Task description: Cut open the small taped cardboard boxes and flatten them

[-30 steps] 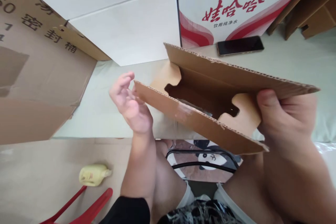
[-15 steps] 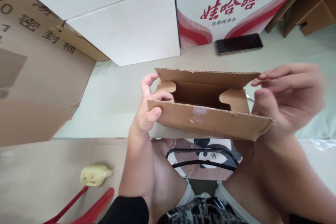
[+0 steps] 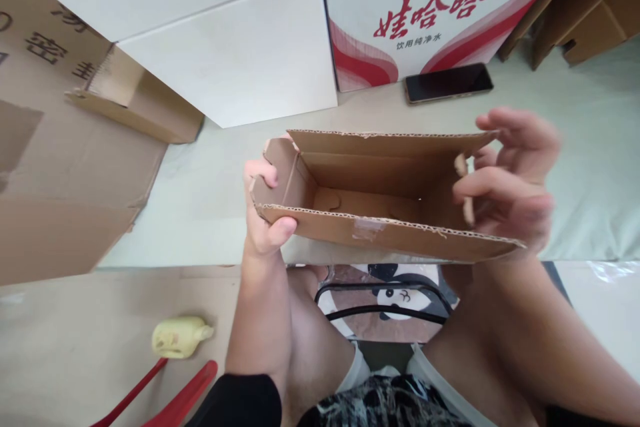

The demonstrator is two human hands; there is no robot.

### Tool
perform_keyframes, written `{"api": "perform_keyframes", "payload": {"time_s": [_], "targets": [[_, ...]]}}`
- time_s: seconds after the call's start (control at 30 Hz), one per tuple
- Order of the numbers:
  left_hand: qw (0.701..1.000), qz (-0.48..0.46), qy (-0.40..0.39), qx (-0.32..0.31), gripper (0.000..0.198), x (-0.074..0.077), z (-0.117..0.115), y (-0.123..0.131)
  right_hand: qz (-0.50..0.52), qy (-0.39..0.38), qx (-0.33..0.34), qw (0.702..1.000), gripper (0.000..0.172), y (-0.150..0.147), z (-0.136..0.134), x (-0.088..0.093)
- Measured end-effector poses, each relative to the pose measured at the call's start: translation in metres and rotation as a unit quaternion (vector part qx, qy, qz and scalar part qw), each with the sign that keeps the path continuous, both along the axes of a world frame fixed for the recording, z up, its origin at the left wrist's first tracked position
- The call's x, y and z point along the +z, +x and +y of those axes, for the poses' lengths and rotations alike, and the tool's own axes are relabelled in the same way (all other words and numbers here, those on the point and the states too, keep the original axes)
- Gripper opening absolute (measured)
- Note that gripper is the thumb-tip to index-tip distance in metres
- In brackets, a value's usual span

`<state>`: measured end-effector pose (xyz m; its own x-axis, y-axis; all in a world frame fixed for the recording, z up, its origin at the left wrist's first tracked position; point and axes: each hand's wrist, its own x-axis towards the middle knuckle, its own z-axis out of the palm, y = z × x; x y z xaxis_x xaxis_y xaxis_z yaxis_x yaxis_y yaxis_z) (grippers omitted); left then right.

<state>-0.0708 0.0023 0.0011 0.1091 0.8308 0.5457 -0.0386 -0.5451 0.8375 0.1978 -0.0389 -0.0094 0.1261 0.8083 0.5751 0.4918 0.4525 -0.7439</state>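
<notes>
L hand (image 3: 260,230) closed on the L end of the open carton (image 3: 370,177), thumb on the near flap (image 3: 315,219), fingers round the L end flap (image 3: 280,170); R hand (image 3: 520,180) half-curled & blurred at the R end flap (image 3: 465,193), fingers apparently touching it, can't tell how firm; carton is mouth-up betw. the hands, over the front edge of the pale green surface (image 3: 200,220), can't tell if resting on it; prob. v. light, walls fairly stiff, flaps bendy at the creases; cut edges look rough, so grip shd be OK, not slippery; best hold prob. the end walls below the creases, flaps wd give; clear tape (image 3: 367,229) on near flap; beyond, phone (image 3: 449,83) by the printed box (image 3: 425,27).
</notes>
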Motion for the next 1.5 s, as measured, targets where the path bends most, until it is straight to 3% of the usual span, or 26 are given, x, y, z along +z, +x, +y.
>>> {"api": "perform_keyframes", "payload": {"time_s": [0.07,0.13,0.27,0.43,0.5,0.6,0.67,0.73,0.83,0.9,1.0,1.07,1.23,1.37,1.5], "targets": [[1.000,-0.015,-0.003,0.007,0.065,0.002,-0.001,-0.001,0.097,0.093,-0.046,0.990,0.059,-0.001,0.003,-0.002],[0.998,0.006,-0.048,-0.026,0.074,0.003,-0.004,-0.005,0.153,0.123,-0.080,0.977,0.047,0.000,0.009,-0.003],[0.979,0.086,-0.156,-0.095,0.082,0.004,-0.007,-0.018,0.220,0.111,-0.110,0.963,0.035,0.000,0.019,-0.005],[0.991,-0.005,-0.113,-0.076,0.075,-0.001,-0.002,-0.017,0.214,0.052,-0.096,0.971,0.024,-0.003,0.019,-0.001],[0.986,-0.070,-0.145,-0.039,0.072,-0.003,0.001,-0.016,0.244,0.014,-0.090,0.965,0.027,0.002,0.021,0.000],[0.957,-0.161,-0.232,0.071,0.059,-0.004,0.004,-0.019,0.275,-0.059,-0.075,0.957,0.036,0.013,0.025,-0.006],[0.930,-0.192,-0.295,0.106,0.050,-0.004,0.008,-0.023,0.260,-0.105,-0.051,0.958,0.033,0.018,0.027,-0.013],[0.907,-0.197,-0.359,0.101,0.048,-0.006,0.013,-0.027,0.206,-0.129,-0.001,0.970,0.035,0.020,0.026,-0.021],[0.884,-0.189,-0.419,0.078,0.048,-0.009,0.020,-0.030,0.038,-0.100,0.046,0.993,0.051,0.018,0.025,-0.031],[0.881,-0.183,-0.429,0.076,0.047,-0.011,0.022,-0.031,-0.071,-0.077,0.024,0.994,0.062,0.018,0.026,-0.035],[0.880,-0.176,-0.435,0.072,0.047,-0.013,0.020,-0.031,-0.135,-0.108,-0.020,0.985,0.078,0.018,0.028,-0.036],[0.874,-0.172,-0.451,0.059,0.048,-0.014,0.019,-0.031,-0.159,-0.152,-0.043,0.975,0.075,0.017,0.027,-0.032],[0.852,-0.162,-0.495,0.045,0.051,-0.018,0.019,-0.029,-0.168,-0.225,-0.072,0.957,0.049,0.009,0.021,-0.017],[0.858,-0.158,-0.486,0.049,0.052,-0.018,0.023,-0.031,-0.122,-0.187,-0.045,0.974,0.056,0.011,0.019,-0.018],[0.859,-0.187,-0.471,0.073,0.046,-0.020,0.027,-0.034,-0.038,-0.135,-0.001,0.990,0.035,0.016,0.021,-0.026]]}}
